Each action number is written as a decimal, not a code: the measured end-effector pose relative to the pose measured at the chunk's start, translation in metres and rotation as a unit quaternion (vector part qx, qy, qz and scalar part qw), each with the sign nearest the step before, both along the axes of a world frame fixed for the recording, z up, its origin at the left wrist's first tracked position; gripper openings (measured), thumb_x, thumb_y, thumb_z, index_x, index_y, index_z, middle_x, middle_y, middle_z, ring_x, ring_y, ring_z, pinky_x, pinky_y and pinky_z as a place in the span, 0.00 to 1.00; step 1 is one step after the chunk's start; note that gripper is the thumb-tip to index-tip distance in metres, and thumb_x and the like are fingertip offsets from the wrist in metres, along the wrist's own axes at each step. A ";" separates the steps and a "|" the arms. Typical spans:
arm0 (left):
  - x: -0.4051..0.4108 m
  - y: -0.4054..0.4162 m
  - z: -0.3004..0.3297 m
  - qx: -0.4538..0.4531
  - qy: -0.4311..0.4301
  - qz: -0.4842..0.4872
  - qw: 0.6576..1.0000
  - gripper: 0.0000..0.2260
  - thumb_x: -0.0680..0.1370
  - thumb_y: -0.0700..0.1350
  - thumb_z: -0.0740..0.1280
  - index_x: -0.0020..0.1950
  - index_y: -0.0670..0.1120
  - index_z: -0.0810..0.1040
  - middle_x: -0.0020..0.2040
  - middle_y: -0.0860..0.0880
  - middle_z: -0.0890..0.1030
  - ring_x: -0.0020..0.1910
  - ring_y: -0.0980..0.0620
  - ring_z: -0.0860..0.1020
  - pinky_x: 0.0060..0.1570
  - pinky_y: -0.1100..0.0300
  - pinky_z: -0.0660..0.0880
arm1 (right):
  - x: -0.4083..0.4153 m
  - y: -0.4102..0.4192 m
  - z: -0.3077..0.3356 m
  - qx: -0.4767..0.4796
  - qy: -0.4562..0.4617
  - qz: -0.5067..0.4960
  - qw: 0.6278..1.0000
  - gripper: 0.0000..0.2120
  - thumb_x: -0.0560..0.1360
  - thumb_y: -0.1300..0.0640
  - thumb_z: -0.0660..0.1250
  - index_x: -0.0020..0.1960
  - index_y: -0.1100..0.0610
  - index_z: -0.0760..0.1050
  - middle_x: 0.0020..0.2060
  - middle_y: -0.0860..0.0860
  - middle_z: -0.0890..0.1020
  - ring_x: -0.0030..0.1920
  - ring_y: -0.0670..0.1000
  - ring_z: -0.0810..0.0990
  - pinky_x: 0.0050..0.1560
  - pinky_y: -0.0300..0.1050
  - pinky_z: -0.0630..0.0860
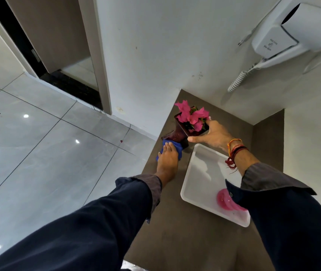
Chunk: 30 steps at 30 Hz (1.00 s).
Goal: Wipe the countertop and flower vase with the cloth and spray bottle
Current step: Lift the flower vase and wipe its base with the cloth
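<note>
A dark red glass vase point(177, 133) holding pink flowers point(192, 115) stands near the far left corner of the brown countertop point(175, 231). My right hand point(213, 134) grips the vase's square rim from the right. Pressed flat against the vase's lower left side is a blue cloth point(172, 146), with my left hand point(167, 157) on top of it. A pink object point(227, 199), half hidden by my right sleeve, lies in the white tray point(198, 173); I cannot tell whether it is the spray bottle.
The white tray takes up the counter's right middle. A wall-mounted hair dryer point(296, 34) with a coiled cord point(238, 80) hangs above the counter's far right. The counter's left edge drops to a tiled floor point(38, 143). A doorway point(62, 55) is at upper left.
</note>
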<state>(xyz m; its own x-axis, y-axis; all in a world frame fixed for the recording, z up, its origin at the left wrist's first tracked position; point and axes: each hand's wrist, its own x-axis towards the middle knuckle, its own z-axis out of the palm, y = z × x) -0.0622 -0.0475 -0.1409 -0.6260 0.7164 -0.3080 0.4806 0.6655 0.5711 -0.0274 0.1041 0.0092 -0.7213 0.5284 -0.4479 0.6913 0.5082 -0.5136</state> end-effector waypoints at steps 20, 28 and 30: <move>0.008 -0.003 -0.003 -0.147 0.199 -0.141 0.959 0.24 0.83 0.38 0.61 0.77 0.32 0.59 0.75 0.32 0.65 0.76 0.34 0.62 0.70 0.32 0.66 | -0.002 0.016 0.003 0.065 -0.083 0.017 0.994 0.49 0.58 0.33 0.79 0.71 0.55 0.72 0.67 0.56 0.79 0.64 0.60 0.78 0.64 0.55 0.77; -0.027 -0.032 0.011 -0.018 0.146 -0.291 0.945 0.15 0.81 0.52 0.64 0.61 0.44 0.79 0.60 0.43 0.82 0.57 0.43 0.81 0.57 0.48 0.79 | -0.012 0.015 0.011 0.096 -0.115 0.089 0.985 0.58 0.61 0.38 0.79 0.82 0.53 0.53 0.81 0.54 0.59 0.77 0.61 0.65 0.72 0.54 0.68; -0.032 -0.041 0.019 0.061 0.152 -0.278 0.947 0.14 0.81 0.51 0.64 0.61 0.45 0.78 0.59 0.44 0.82 0.55 0.42 0.81 0.54 0.50 0.79 | -0.008 0.013 0.009 0.079 -0.089 0.078 0.990 0.59 0.63 0.39 0.79 0.82 0.52 0.49 0.82 0.51 0.53 0.79 0.59 0.60 0.75 0.53 0.63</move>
<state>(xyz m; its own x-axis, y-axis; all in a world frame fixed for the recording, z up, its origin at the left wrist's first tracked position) -0.0939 -0.0884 -0.1223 -0.1885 0.9797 -0.0686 0.8917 0.2000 0.4060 -0.0352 0.1169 0.0185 -0.7164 0.4910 -0.4957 0.6710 0.6796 -0.2966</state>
